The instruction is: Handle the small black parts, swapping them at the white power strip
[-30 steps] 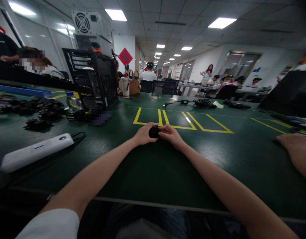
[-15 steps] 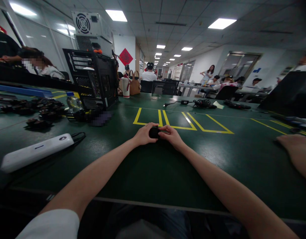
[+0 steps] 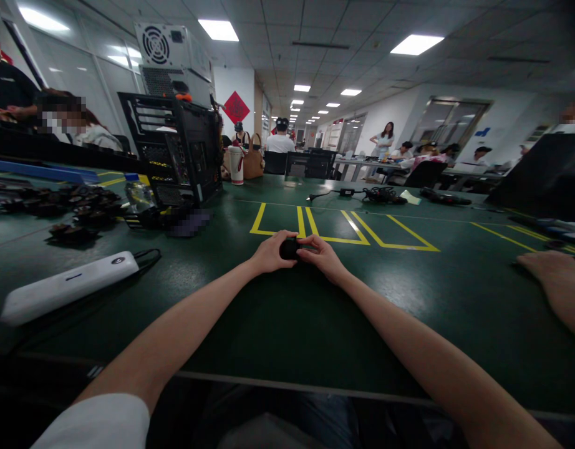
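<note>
Between my two hands is a small black rounded object [image 3: 289, 249], too dark to name its kind. My left hand [image 3: 271, 252] curls round its left side, thumb below and fingers above. From the right, my right hand [image 3: 321, 254] pinches at its edge with thumb and fingertips. Both hands are low over the green table [image 3: 297, 324], just in front of the yellow tape outlines [image 3: 332, 239]. The face of the object turned away from me is hidden.
At left lie a white power strip [image 3: 72, 285], several black parts [image 3: 72, 233] and a clear bottle [image 3: 140, 194]. An open computer case [image 3: 175, 149] stands behind them. Black cables [image 3: 383, 195] lie farther back. Another person's hand [image 3: 552, 268] rests at the right.
My hands and the black object are almost unchanged. In the background, a standing person has lowered an arm.
</note>
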Demonstrator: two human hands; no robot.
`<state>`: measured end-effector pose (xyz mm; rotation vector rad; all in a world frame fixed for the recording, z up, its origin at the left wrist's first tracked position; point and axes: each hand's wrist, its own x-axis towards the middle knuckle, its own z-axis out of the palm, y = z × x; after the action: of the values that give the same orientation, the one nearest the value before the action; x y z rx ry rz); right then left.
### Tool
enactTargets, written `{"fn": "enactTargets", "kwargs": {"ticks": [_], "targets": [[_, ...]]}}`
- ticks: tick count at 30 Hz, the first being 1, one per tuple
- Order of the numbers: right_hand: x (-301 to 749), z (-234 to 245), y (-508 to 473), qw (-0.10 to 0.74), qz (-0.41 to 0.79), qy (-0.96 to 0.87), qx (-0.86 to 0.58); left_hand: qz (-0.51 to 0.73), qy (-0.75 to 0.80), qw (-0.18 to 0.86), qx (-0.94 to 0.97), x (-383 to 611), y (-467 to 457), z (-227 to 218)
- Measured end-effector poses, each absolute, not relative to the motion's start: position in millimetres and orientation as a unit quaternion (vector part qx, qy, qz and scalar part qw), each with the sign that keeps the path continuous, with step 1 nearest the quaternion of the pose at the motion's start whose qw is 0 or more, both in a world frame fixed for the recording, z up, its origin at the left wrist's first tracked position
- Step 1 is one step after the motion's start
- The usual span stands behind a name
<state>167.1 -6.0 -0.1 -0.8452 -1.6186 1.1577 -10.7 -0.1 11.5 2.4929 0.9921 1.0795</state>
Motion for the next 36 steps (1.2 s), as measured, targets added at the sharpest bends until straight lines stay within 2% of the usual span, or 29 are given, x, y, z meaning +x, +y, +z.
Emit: {"fn": "enactTargets", "kwargs": {"ticks": [27,36], "targets": [[169.0,-1.7,-4.2,0.459,0.475,-0.685,-0.307,0.363,0.356,0.137,0.850,-10.7,-3.2,14.7],[169.1,1.2,-2.5,0.459,0.443,-0.687,-0.347,0.365,0.353,0.130,0.852,-9.5,-1.3,13.7]]}}
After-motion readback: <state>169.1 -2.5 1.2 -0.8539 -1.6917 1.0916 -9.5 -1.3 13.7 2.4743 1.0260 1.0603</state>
